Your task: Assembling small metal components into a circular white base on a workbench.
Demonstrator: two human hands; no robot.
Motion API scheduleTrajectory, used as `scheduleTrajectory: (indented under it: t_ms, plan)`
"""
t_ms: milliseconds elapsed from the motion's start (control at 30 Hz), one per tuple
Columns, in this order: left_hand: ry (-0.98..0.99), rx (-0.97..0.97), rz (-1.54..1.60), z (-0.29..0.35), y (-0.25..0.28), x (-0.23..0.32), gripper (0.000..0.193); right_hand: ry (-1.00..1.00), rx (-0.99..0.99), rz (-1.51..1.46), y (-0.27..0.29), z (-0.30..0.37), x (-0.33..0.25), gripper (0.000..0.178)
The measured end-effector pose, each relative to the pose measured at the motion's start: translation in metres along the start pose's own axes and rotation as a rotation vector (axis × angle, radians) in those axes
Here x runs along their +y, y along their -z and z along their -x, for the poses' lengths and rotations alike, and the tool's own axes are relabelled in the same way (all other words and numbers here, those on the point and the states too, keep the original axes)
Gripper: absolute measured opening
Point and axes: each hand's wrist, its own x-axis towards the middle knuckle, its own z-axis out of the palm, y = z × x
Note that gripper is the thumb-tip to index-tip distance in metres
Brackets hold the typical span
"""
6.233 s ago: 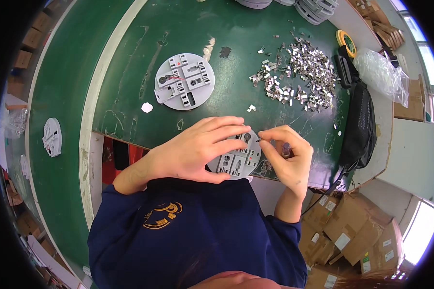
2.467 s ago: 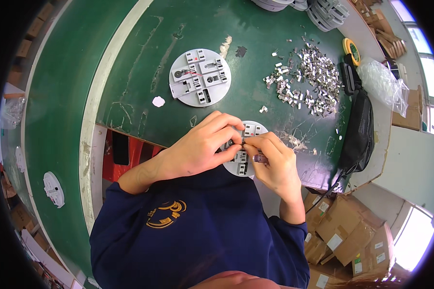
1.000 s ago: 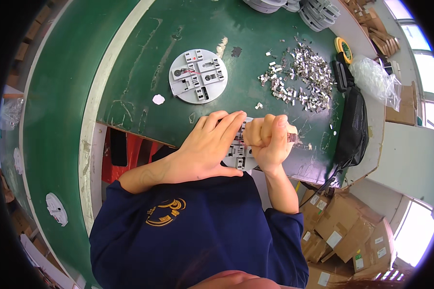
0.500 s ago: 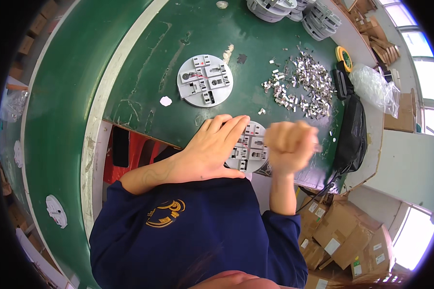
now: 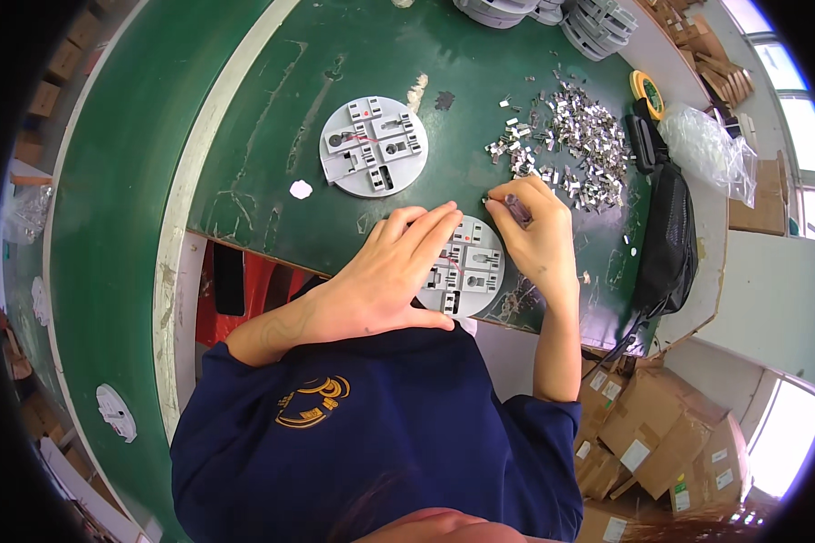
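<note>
Near the table's front edge lies a round grey plastic base (image 5: 475, 282) with raised blocks, slots and a thin red wire. My left hand (image 5: 385, 267) spans its left side, fingers at the far edge and thumb at the near edge, holding it. Over its far right edge, my right hand (image 5: 541, 237) is closed around a short, dark, see-through handle (image 5: 518, 210), whose tool end I cannot make out. Its thumb and forefinger pinch together by a tiny piece, too small to name. A second similar base (image 5: 374, 147) lies farther left, apart from both hands.
A heap of small metal clips (image 5: 589, 136) spreads over the right of the green table (image 5: 272, 172). Stacked grey bases (image 5: 598, 27) stand at the back. A tape roll (image 5: 646, 94), clear plastic bag (image 5: 702, 145) and black mesh pouch (image 5: 668, 244) line the right edge.
My right hand has moved away from me and slightly left, from a blurred fist to a pinch beside the clip heap. My left hand stays on the base. The whole view has shifted slightly.
</note>
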Motion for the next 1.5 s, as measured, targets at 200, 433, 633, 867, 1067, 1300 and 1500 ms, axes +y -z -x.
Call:
scheduleTrajectory:
  t_ms: [200,433,633,867,1067,1300,1500]
  plan:
    - [0.011,-0.030,0.012,-0.002,0.004,0.002,0.109,-0.191,0.010,-0.109,0.005,0.006,-0.001,0.014]
    - [0.026,-0.034,0.008,-0.001,0.003,0.001,0.109,-0.177,0.189,-0.289,0.004,0.006,-0.004,0.016]
    - [0.018,-0.027,-0.004,0.000,0.002,0.000,0.109,-0.179,0.154,-0.204,0.011,0.008,0.005,0.018]
    - [0.009,-0.034,-0.006,0.000,0.002,0.001,0.108,-0.001,0.059,0.090,0.001,0.000,0.010,0.021]
    - [0.008,0.086,0.117,0.000,0.003,0.004,0.093,-0.018,0.090,-0.007,0.006,0.007,-0.004,0.017]
    - [-0.068,0.251,0.111,-0.004,-0.011,-0.002,0.039,-0.102,0.023,-0.302,0.012,0.047,-0.028,0.013]
    - [-0.061,0.317,0.141,-0.009,-0.012,-0.003,0.022,0.072,0.080,-0.296,-0.004,0.064,-0.028,0.018]
